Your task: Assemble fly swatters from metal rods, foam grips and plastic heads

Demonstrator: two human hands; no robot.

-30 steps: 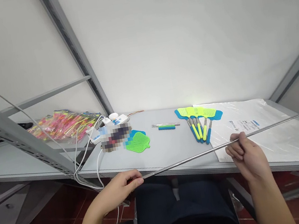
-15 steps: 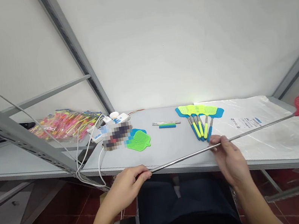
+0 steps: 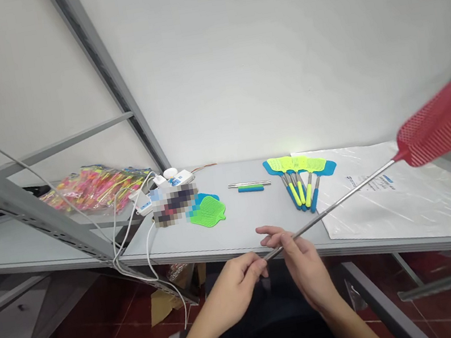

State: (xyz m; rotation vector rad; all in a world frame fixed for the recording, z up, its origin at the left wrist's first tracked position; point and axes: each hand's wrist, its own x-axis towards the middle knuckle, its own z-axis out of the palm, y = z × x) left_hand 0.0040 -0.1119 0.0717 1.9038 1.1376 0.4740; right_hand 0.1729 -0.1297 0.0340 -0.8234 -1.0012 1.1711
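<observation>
A red fly swatter [image 3: 437, 125] with a long metal rod slants up to the right in front of me. My left hand [image 3: 240, 285] is closed round the lower end of the rod and hides its tip. Just to the right, my right hand [image 3: 298, 255] grips the same rod between thumb and fingers, some fingers stretched out. Beyond my hands on the table lie several yellow and blue fly swatters [image 3: 298, 174] with short handles, fanned out. Left of them are thin metal rods [image 3: 249, 184] and a blue and green handle tube [image 3: 250, 189].
A green swatter head [image 3: 207, 212] overlaps a blue one at the left. Behind it stand white power strips [image 3: 181, 178] with cables. Bagged colourful items [image 3: 99, 187] lie beyond the metal shelf post [image 3: 43, 217]. A white plastic bag [image 3: 371, 214] covers the table's right side.
The red fly swatter's head has swung up and to the left. My right hand has slid down the rod towards my left hand, which has moved a little right.
</observation>
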